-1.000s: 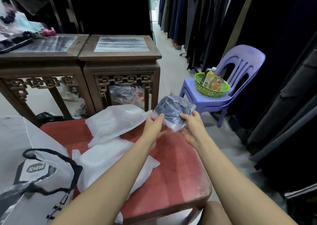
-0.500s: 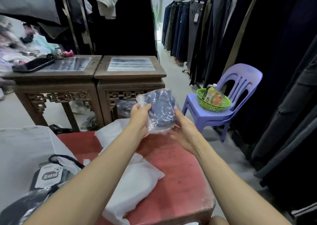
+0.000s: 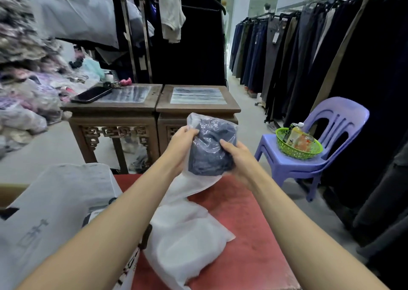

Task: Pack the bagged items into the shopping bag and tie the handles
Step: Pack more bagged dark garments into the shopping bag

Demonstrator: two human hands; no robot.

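Together, left hand [image 3: 184,145] and right hand [image 3: 240,157] grip the bagged dark garment [image 3: 212,148] between them, above the red counter [image 3: 242,234].

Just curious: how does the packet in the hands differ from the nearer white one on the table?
The held packet is clear, showing dark cloth; the white packet hides its contents. The left hand and right hand grip the held packet; the white packet lies on the red table. Both are plastic.

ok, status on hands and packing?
Left hand and right hand grip bagged dark garment above red table. White packages on table. Shopping bag left; nothing blocking.
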